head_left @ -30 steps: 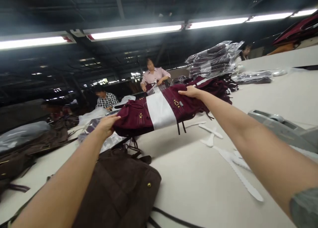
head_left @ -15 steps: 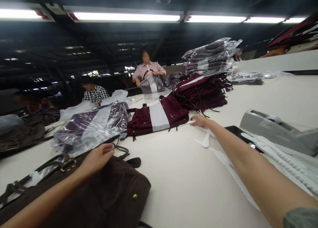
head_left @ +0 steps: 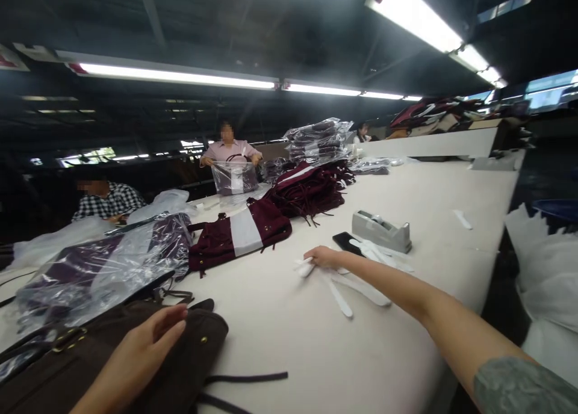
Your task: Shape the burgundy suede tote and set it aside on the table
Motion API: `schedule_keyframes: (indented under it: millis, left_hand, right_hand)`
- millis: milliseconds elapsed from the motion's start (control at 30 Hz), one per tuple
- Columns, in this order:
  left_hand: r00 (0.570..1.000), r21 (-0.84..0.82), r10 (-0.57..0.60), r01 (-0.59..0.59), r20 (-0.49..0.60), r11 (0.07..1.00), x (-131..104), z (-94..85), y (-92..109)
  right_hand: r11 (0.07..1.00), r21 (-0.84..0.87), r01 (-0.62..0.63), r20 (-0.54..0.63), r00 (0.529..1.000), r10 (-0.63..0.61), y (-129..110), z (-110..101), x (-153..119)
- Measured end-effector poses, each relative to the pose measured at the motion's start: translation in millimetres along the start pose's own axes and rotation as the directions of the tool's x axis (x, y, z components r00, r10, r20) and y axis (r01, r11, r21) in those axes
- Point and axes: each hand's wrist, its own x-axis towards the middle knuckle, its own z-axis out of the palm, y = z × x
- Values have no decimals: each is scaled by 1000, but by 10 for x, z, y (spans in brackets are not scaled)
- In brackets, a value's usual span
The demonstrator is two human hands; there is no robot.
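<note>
My left hand rests flat on a dark brown suede bag at the near left, fingers loosely apart. My right hand reaches out over the table and touches the end of a white serrated tape strip among a few strips; whether it grips one I cannot tell. A maroon bag with a white paper band lies on the table beyond both hands, untouched. A bagged purple item in clear plastic lies beside the brown bag.
A grey tape dispenser and a black phone sit just beyond my right hand. A heap of maroon bags and a stack of plastic-wrapped bags stand farther back. Two people work across the table; white paper is piled at right.
The maroon bag has been set down on the table and released. My left hand came back onto the brown bag; my right hand moved to the white tape strips. The view swung right.
</note>
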Motion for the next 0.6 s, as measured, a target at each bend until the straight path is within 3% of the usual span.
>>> schedule_keyframes:
  millis: [133, 233, 267, 333, 400, 433, 533, 600]
  left_hand:
    - [999, -3, 34, -34, 4, 999, -397, 77, 135]
    - [995, -62, 84, -81, 58, 995, -599, 287, 144]
    - [991, -120, 108, -99, 77, 988, -642, 404, 140]
    - [983, -293, 153, -117, 104, 949, -700, 692, 129]
    - [974, -485, 180, -92, 139, 870, -736, 998, 114]
    - [970, -565, 182, -59, 163, 823, -750, 1134, 103]
    - [958, -706, 137, 85, 252, 703, -761, 1403, 40]
    - [957, -736, 76, 162, 279, 657, -724, 1462, -28]
  right_hand:
    - [990, 120, 76, -112, 992, -63, -468, 9, -484]
    - [946, 303, 113, -156, 985, -68, -904, 142, -823]
    - [886, 448, 118, -113, 991, -75, -1038, 219, -924]
    - [643, 764, 50, 49, 990, -135, -1255, 411, -1091]
    - [370, 921, -121, 226, 940, -254, -1376, 631, -1200]
    - [297, 931, -214, 305, 902, -306, -1399, 738, -1232]
    - [196, 887, -418, 461, 786, -411, -1377, 999, -1261]
    - [180, 863, -472, 500, 743, -445, -1349, 1106, -1244]
